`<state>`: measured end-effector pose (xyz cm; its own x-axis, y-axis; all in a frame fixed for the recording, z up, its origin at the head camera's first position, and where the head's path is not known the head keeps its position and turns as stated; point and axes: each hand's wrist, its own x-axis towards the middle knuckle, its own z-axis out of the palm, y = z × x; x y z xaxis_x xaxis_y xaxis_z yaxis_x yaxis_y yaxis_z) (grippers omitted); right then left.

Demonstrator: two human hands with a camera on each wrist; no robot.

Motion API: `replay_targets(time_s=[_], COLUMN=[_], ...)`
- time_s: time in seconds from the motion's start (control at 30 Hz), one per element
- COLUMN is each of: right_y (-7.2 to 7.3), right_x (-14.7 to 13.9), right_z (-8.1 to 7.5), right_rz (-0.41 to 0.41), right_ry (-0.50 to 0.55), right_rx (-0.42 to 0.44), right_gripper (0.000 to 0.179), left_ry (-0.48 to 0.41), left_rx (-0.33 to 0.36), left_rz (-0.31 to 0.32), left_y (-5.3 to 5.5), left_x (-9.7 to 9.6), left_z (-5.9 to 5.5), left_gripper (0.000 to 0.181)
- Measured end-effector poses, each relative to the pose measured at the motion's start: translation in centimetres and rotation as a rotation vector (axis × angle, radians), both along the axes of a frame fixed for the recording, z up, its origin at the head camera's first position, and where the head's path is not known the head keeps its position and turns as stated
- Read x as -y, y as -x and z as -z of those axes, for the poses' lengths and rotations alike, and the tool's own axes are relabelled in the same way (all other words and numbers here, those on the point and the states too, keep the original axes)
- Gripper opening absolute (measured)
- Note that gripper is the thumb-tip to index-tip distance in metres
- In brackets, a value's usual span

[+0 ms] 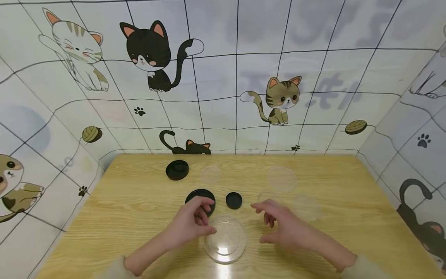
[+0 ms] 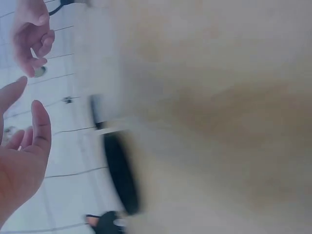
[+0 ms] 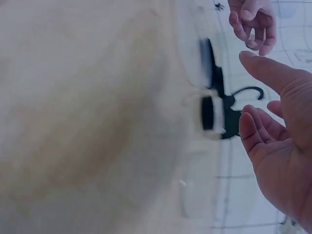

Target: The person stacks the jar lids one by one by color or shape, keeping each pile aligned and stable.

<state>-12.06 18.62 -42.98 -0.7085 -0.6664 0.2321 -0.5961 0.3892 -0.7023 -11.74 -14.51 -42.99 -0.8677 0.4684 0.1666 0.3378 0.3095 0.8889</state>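
Over the table's front, my left hand hovers with thumb and fingers apart and nothing between them. It overlaps the larger black round lid in the head view, hiding part of it, and its thumb tip is at the left edge of a large clear round lid. To the right, my right hand also hangs over the wood, thumb and fingers spread apart, holding nothing. A small black round cap lies between the hands, just beyond the clear lid. Both wrist views show the palms, my left and right, without anything in them.
Farther back lie another black lid and a small clear disc. On the right are more clear discs: one at the back, one near the wrist, and one behind the right fingers. A cat-print cloth surrounds the wooden table.
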Motion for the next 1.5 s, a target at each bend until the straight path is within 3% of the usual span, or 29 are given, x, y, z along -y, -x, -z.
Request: replay_targets(time_s=[0.17, 0.27, 0.43, 0.5, 0.67, 0.9, 1.1, 1.33, 1.5], right_y=[1.8, 3.1, 5.2, 6.2, 8.4, 9.9, 10.7, 11.7, 12.0], right_x=[-2.1, -3.8, -6.5, -7.3, -8.7, -10.4, -11.3, -12.2, -12.9], right_z=[-2.9, -4.2, -5.2, -5.2, -4.9, -3.8, -2.2, 0.1, 1.1], right_rz=[0.043, 0.106, 0.219, 0.252, 0.317, 0.392, 0.416, 0.443, 0.447], right_ry=[0.017, 0.005, -0.031, -0.055, -0.090, -0.055, -0.054, -0.086, -0.117], right_rx=[-0.132, -0.158, -0.140, -0.128, -0.046, 0.093, 0.149, 0.200, 0.209], right_gripper=[0.080, 0.081, 0.077, 0.075, 0.075, 0.078, 0.081, 0.084, 0.086], left_ry=[-0.003, -0.015, -0.046, -0.062, -0.090, -0.052, -0.021, 0.014, 0.070], left_rx=[-0.108, -0.124, -0.103, -0.079, 0.013, 0.071, 0.107, 0.166, 0.172], left_rz=[0.057, 0.087, 0.150, 0.166, 0.144, 0.083, 0.057, 0.085, 0.111], left_y=[3.4, 5.1, 7.5, 8.6, 11.8, 15.0, 16.6, 17.6, 18.3], left_x=[-2.7, -4.7, -8.2, -9.3, -11.0, -12.4, -13.5, -14.4, -14.8], left_z=[-3.7, -5.6, -7.0, -6.8, -5.1, -3.0, -1.7, 0.0, 1.0], left_gripper=[0.061, 0.061, 0.063, 0.063, 0.063, 0.066, 0.066, 0.067, 0.069])
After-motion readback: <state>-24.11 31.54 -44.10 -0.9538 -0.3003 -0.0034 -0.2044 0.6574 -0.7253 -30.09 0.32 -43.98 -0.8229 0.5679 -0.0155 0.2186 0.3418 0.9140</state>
